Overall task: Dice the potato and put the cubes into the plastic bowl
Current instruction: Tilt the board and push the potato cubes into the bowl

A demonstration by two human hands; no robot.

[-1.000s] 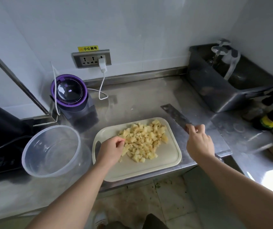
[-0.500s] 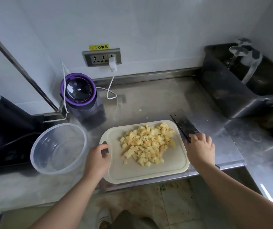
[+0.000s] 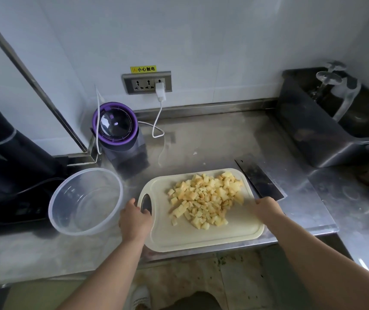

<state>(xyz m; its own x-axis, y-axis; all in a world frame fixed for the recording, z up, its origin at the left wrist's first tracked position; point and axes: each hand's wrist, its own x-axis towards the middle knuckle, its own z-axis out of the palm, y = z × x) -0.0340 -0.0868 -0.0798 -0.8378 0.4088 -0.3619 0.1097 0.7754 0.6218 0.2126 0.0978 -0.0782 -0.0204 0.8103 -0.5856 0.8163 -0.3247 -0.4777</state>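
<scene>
A pile of pale yellow potato cubes (image 3: pixel 205 200) lies on the cream cutting board (image 3: pixel 201 238), which sits at the front edge of the steel counter. My left hand (image 3: pixel 134 220) grips the board's left end at its handle hole. The clear plastic bowl (image 3: pixel 85 200) stands empty just left of the board, beside that hand. My right hand (image 3: pixel 266 209) is at the board's right edge, closed around the handle of the knife (image 3: pixel 259 180). The dark blade lies flat on the counter, pointing away from me.
A purple-rimmed appliance (image 3: pixel 116 128) stands behind the bowl, with a white cable (image 3: pixel 159 121) running to the wall socket (image 3: pixel 146 82). A dark bin (image 3: pixel 317 135) sits at the back right. A black appliance (image 3: pixel 4 157) fills the left side.
My left hand left the potato pile and took hold of the board's handle end. My right hand drew the knife nearer the board's right edge.
</scene>
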